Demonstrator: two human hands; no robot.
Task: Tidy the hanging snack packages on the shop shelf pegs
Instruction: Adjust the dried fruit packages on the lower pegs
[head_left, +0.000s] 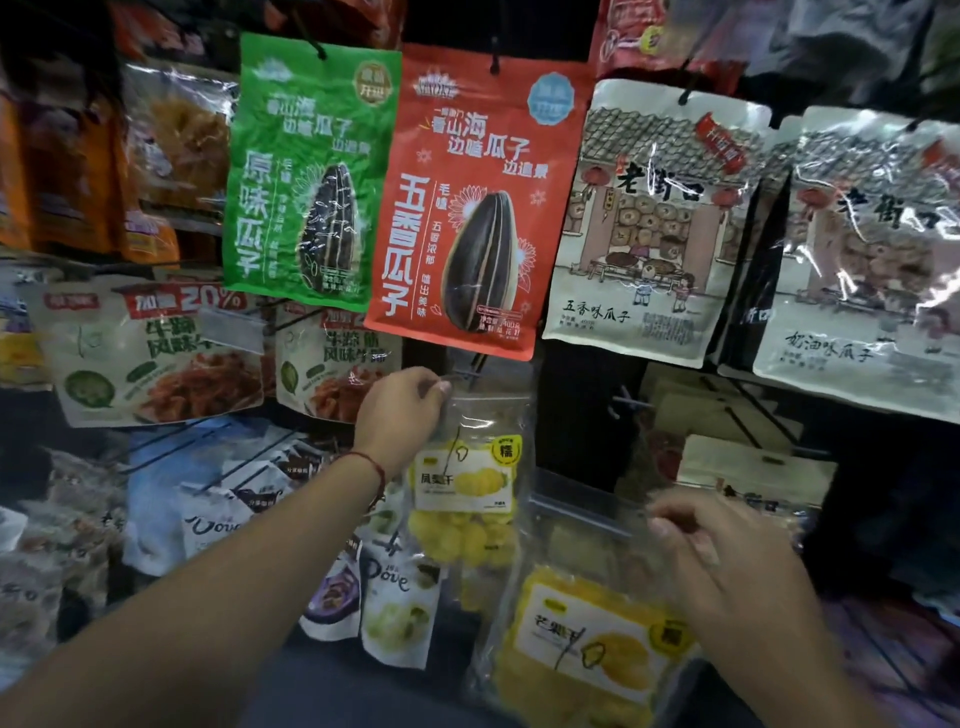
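The left hand (402, 410) is pinching the top edge of a clear bag of yellow dried fruit (465, 499), thumb and fingers curled round the header just beside the tip of a wire peg (467, 375) that is sticking out under the red sunflower-seed bag (467, 208). That bag is hanging with its long axis vertical, straight down from the left hand, and its top is sitting right at the peg, so the coming move likely turns on bringing the header's hole onto the peg tip, slightly up and to the right of the fingers; whether the hole is already threaded cannot be told. The right hand (727, 566) is lower and nearer the camera, its fingers curled round the top corner of a 2nd clear bag, the mango bag (587, 649), which is tilting toward the viewer, well below the peg. Of the 2 hands, the left is clearly the nearer to the peg.
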